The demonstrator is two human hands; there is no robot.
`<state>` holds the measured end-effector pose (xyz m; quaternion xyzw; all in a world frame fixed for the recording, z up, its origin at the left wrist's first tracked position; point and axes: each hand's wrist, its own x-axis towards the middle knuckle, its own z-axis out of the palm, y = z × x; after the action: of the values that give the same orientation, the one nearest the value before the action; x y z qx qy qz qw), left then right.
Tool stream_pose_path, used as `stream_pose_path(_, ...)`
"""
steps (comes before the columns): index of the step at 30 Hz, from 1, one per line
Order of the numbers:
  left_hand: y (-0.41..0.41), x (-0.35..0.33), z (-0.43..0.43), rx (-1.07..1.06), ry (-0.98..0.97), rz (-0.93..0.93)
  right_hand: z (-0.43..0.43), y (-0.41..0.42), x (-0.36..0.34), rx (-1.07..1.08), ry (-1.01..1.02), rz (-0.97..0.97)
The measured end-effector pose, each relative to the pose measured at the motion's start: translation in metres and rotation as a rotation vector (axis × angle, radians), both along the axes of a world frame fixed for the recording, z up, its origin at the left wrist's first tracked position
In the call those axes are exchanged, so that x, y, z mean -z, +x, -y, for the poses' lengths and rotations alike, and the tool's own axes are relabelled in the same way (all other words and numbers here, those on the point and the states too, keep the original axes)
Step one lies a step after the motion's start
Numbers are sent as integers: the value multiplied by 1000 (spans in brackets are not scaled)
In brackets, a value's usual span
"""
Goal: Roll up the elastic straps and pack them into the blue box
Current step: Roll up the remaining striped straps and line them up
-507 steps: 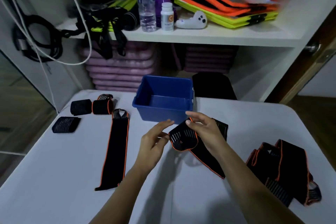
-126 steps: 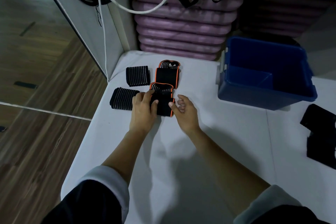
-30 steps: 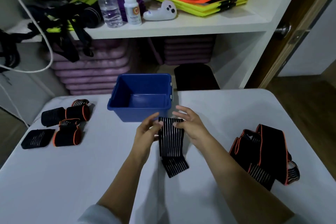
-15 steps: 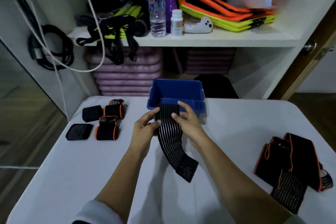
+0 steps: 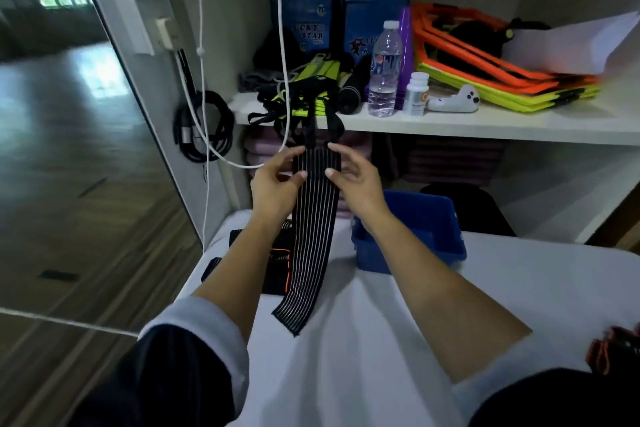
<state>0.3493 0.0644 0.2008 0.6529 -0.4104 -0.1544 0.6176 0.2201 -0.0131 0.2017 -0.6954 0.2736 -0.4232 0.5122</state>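
I hold a black elastic strap with thin white stripes (image 5: 313, 232) up in the air in front of me. My left hand (image 5: 275, 184) pinches its top left edge and my right hand (image 5: 356, 180) pinches its top right edge. The strap hangs down straight, and its lower end (image 5: 292, 315) lies on the white table (image 5: 381, 340). The blue box (image 5: 433, 236) stands on the table behind my right forearm. Rolled straps with orange trim (image 5: 277, 260) lie at the table's left edge, partly hidden by my left arm and the hanging strap.
An unrolled orange-trimmed strap (image 5: 613, 347) shows at the right frame edge. Behind the table a white shelf (image 5: 485, 121) carries a water bottle (image 5: 384, 69), a small pill bottle (image 5: 417, 94), black harness straps and orange and yellow frames. A white cable (image 5: 204, 114) hangs at left.
Both hands have lifted the striped strap's top end from table height near the box to well above it, so the strap now hangs nearly straight. The view has tilted up and left.
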Motion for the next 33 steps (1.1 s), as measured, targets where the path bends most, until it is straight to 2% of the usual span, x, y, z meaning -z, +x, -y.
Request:
stream_pose_path(5,5,-15,-13,21,-83,54,-13,4,-15,-22,-63,101)
stream_pose_path(9,-14,14,-43,69,-73,27,-36,-17,16,-34,-54,62)
stream_pose_path(11,-30,42,-59,83,-53,-47,-51,-38,38,-27,-4,14)
stream_pose_path(15,-64,108,-93,142,83,-143,-88,-84,103,-52,157,-55)
stream_pose_path(23,-122,215,-147,96,460,-177,-130,-144,230,-32,359,-345)
stream_pose_path(28,-141,236,-163,84,547,-132,-141,-165,262,-31,336,-470)
stream_pose_path(33,-154,242,-173,84,563,-250,-148,-176,265,-65,323,-481)
